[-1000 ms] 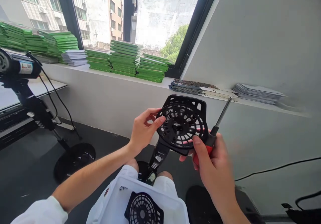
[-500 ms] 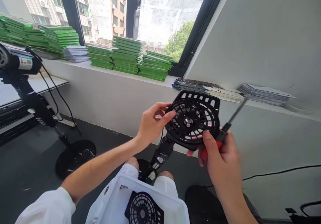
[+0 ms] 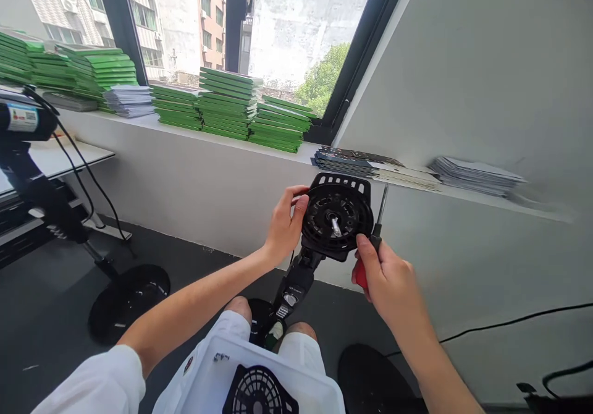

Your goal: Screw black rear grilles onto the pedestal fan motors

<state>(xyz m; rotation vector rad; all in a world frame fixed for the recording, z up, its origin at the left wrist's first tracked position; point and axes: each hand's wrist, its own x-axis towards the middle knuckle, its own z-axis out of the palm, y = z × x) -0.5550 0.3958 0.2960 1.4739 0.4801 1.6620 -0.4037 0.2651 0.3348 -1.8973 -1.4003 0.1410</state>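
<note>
A round black slotted housing (image 3: 340, 216) with a metal shaft at its centre sits at the top of a black stand (image 3: 296, 284). My left hand (image 3: 288, 225) grips the housing's left edge, thumb on the front. At the lower right edge, my right hand (image 3: 382, 272) is closed round a red and black screwdriver (image 3: 382, 207), its blade pointing up, with the thumb touching the housing. A white tray (image 3: 324, 394) rests on my lap. In it lie a black slotted cover (image 3: 259, 389) and several small screws (image 3: 221, 357).
Green booklet stacks (image 3: 229, 105) and grey papers (image 3: 477, 175) line the windowsill. Another stand with a round black base (image 3: 130, 299) is at the left, beside a white table (image 3: 78, 154). A black disc-shaped base (image 3: 370, 377) and a cable (image 3: 504, 323) are at the right.
The housing has turned to face more upward and shifted left in view. My right hand has moved left with the screwdriver, whose blade now points more upright. My left hand still holds the edge.
</note>
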